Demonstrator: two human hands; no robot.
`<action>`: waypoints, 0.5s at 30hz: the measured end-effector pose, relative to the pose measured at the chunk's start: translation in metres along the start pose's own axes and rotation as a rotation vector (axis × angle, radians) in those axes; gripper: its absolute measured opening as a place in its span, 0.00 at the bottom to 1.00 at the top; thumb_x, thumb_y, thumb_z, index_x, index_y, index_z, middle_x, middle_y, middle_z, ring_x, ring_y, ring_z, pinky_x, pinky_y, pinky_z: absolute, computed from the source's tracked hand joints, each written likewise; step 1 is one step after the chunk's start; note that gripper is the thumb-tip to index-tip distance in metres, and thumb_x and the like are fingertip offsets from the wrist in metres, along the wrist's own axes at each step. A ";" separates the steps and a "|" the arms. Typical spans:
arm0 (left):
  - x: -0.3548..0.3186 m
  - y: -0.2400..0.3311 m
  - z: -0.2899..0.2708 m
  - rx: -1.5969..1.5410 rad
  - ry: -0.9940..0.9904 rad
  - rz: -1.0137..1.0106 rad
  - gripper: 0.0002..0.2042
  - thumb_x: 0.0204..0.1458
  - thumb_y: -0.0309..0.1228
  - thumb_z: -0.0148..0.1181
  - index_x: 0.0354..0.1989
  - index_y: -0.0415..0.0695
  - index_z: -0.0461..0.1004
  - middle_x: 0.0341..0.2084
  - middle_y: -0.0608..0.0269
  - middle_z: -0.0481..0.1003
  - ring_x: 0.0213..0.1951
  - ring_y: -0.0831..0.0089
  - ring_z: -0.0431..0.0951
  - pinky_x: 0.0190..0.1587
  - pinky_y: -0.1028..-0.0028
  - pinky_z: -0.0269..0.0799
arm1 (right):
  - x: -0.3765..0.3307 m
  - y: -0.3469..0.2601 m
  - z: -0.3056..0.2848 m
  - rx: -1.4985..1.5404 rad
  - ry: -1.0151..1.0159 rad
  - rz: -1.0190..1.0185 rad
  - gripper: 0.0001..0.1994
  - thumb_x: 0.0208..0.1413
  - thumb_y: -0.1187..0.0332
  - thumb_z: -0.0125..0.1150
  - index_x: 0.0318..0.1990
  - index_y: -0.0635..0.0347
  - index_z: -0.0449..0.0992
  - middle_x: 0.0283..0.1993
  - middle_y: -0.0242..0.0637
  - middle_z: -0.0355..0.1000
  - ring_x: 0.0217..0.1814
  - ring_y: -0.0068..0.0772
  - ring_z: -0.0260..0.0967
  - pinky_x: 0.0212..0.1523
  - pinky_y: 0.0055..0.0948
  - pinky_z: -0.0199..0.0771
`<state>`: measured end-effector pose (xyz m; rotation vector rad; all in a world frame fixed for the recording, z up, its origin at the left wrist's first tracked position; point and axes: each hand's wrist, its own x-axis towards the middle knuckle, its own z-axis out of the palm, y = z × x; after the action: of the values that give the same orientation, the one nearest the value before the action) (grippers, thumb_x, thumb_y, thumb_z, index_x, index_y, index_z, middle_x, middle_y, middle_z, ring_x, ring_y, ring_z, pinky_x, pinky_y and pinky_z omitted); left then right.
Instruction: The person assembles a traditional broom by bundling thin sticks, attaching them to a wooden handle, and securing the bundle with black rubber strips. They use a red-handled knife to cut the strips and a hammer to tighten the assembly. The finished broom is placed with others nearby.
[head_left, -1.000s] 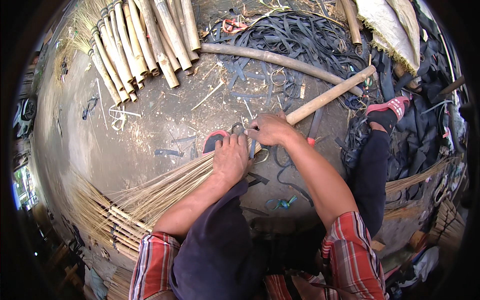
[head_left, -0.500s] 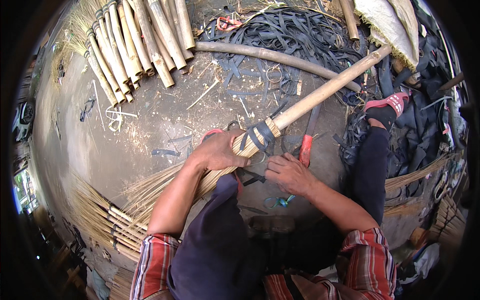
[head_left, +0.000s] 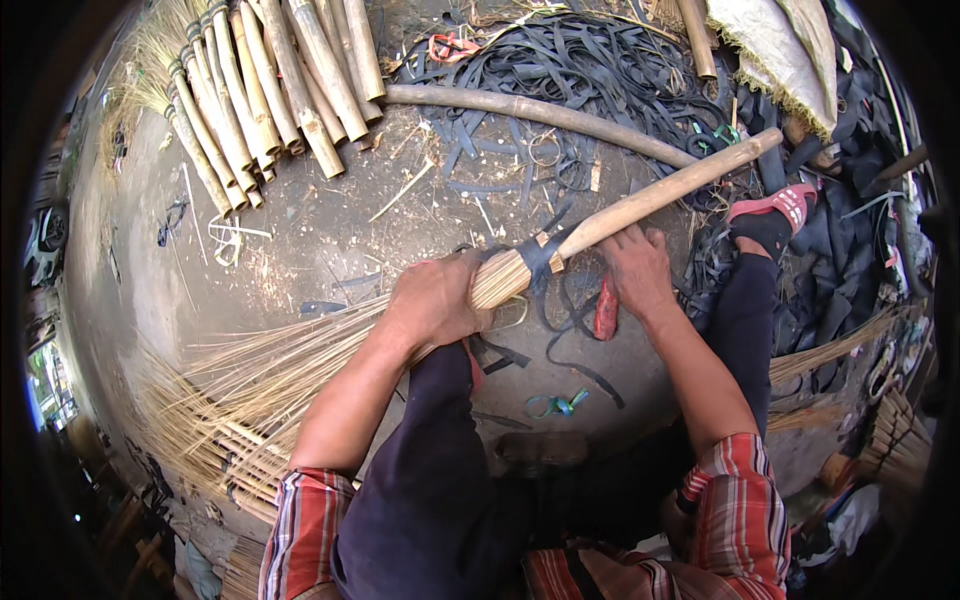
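Observation:
A broom lies slantwise before me, its pale bamboo handle [head_left: 680, 188] pointing to the upper right and its straw bristles [head_left: 300, 355] fanning to the lower left. My left hand [head_left: 437, 300] is closed round the bristle bundle just below the binding. A black rubber strip [head_left: 540, 262] wraps the joint of bristles and handle, its loose tail trailing on the floor. My right hand [head_left: 640, 270] is at the handle's near side, fingers curled under it and partly hidden. Beside that hand lies a knife, of which the red handle [head_left: 606, 310] shows.
Bamboo-handled brooms [head_left: 270, 90] lie at the upper left, more [head_left: 245, 450] at the lower left. A tangle of black rubber strips [head_left: 570, 65] lies behind a long pole [head_left: 530, 107]. A pale sack [head_left: 775, 60] is at the upper right; a green-blue tie [head_left: 558, 403] lies nearby.
My right hand has moved from near the binding up and right to the broom handle. The handle's far end has dropped lower. A rubber tail now trails on the floor.

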<state>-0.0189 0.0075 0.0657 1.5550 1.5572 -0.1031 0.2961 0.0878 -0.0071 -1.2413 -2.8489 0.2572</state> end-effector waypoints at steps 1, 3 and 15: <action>0.003 0.000 0.002 0.060 0.055 -0.036 0.34 0.41 0.42 0.76 0.58 0.40 0.74 0.44 0.40 0.83 0.48 0.42 0.83 0.51 0.52 0.79 | -0.006 -0.014 -0.004 0.022 -0.255 -0.005 0.17 0.51 0.72 0.64 0.50 0.50 0.79 0.52 0.33 0.78 0.62 0.36 0.72 0.63 0.47 0.62; 0.007 -0.001 0.010 0.103 0.079 -0.094 0.33 0.42 0.42 0.75 0.57 0.40 0.73 0.43 0.40 0.83 0.48 0.41 0.83 0.50 0.51 0.79 | -0.023 -0.046 -0.013 0.193 -0.370 -0.209 0.13 0.55 0.70 0.65 0.48 0.51 0.78 0.50 0.33 0.78 0.62 0.36 0.71 0.64 0.51 0.61; 0.001 0.000 0.048 0.163 0.148 -0.116 0.34 0.48 0.45 0.76 0.58 0.38 0.70 0.46 0.41 0.80 0.47 0.44 0.85 0.52 0.53 0.81 | 0.011 -0.130 -0.002 0.682 0.128 0.643 0.12 0.62 0.65 0.72 0.43 0.64 0.77 0.40 0.44 0.77 0.39 0.43 0.76 0.42 0.41 0.76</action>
<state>0.0059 -0.0213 0.0370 1.6281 1.7934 -0.1868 0.1946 0.0094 0.0152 -1.8117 -1.8796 1.0014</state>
